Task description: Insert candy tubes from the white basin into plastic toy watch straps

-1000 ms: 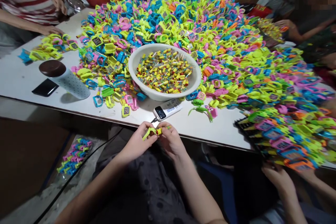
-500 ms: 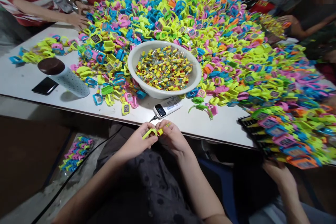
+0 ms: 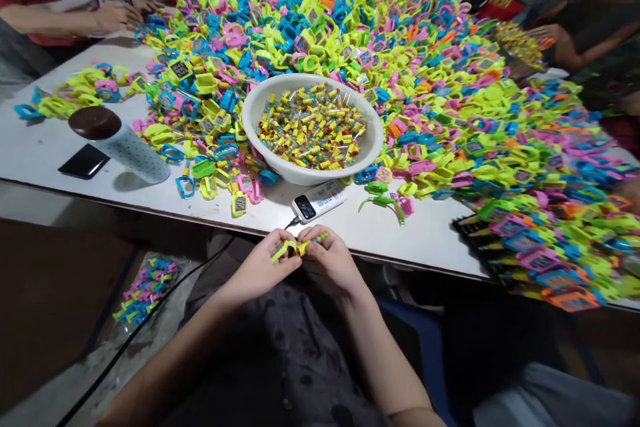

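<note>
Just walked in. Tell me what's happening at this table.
The left hand holds a yellow-green strap; the right hand holds a small yellow piece against it. A white bowl of yellow pieces stands before them, by a heap of bright toy watches. Others sit around the table.

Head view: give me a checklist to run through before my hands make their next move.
1. Left hand holding the lime-green strap: ok.
2. Right hand holding the small yellow piece: ok.
3. Strap and yellow piece fully joined: cannot tell, fingers hide part of them.
4. White basin stocked with yellow pieces: ok.
5. White device well away from the hands: not ok, it lies just beyond them.
6. Striped-shirt person's hands clear of yours: ok.
</note>
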A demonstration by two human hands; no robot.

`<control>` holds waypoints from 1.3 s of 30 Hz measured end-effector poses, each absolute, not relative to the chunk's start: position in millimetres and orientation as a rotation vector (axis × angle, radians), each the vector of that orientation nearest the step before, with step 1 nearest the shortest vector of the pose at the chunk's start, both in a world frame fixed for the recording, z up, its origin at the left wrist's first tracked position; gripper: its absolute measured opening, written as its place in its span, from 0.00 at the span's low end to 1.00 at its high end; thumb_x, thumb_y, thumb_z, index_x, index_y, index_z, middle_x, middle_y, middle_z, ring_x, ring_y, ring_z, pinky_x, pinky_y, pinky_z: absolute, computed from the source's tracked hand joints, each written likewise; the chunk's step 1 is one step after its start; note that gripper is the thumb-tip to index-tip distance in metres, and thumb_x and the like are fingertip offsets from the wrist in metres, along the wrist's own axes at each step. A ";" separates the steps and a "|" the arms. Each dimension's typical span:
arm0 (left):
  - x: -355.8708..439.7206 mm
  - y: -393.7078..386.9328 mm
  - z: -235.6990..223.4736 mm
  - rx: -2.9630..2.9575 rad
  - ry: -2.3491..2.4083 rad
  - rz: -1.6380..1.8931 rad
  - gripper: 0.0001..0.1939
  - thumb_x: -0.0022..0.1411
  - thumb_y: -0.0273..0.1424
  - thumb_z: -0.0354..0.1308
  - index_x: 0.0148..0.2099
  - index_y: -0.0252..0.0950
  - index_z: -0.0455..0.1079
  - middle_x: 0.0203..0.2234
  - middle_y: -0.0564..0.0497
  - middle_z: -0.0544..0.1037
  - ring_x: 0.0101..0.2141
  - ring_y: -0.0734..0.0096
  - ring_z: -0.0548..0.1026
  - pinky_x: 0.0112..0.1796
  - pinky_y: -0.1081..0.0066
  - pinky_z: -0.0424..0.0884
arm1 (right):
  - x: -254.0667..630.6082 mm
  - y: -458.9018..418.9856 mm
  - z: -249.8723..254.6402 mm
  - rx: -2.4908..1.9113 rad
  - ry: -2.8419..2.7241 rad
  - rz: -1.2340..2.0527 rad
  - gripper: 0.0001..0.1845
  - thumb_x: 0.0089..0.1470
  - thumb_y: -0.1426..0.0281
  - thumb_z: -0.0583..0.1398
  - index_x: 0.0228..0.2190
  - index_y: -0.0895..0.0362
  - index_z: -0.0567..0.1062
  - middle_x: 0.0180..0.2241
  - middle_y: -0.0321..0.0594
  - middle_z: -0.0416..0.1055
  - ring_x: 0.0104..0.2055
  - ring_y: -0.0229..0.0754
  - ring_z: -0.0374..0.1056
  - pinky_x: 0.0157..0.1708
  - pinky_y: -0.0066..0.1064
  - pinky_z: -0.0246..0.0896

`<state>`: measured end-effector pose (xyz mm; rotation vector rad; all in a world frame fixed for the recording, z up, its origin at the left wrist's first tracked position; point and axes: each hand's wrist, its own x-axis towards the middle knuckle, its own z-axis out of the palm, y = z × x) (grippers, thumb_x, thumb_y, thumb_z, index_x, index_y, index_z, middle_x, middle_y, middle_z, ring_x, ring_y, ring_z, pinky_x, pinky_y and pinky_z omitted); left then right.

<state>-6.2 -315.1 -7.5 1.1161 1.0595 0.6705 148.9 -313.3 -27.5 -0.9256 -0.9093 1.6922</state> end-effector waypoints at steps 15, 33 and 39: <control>-14.3 -315.7 -13.8 1.266 1.254 0.974 0.10 0.50 0.30 0.55 0.35 0.34 0.59 0.27 0.54 0.65 0.30 0.78 0.66 0.32 0.79 0.63 | 119.5 -309.8 -11.6 -0.925 -1.116 1.365 0.07 0.47 0.73 0.61 0.28 0.57 0.66 0.31 0.36 0.68 0.34 0.34 0.66 0.34 0.27 0.61; -24.9 -317.4 -19.4 1.371 1.062 0.864 0.17 0.50 0.26 0.56 0.43 0.36 0.56 0.33 0.51 0.66 0.32 0.77 0.68 0.34 0.78 0.64 | 130.9 -318.5 -25.3 -0.981 -1.368 1.410 0.28 0.44 0.43 0.55 0.26 0.57 0.63 0.25 0.35 0.58 0.26 0.34 0.53 0.26 0.26 0.49; -24.9 -312.8 -15.7 1.381 1.093 0.810 0.15 0.49 0.26 0.55 0.42 0.35 0.61 0.36 0.50 0.69 0.39 0.73 0.69 0.42 0.75 0.65 | 132.6 -320.1 -23.0 -0.987 -1.549 1.349 0.42 0.40 0.34 0.41 0.32 0.58 0.67 0.27 0.38 0.62 0.28 0.38 0.57 0.29 0.29 0.53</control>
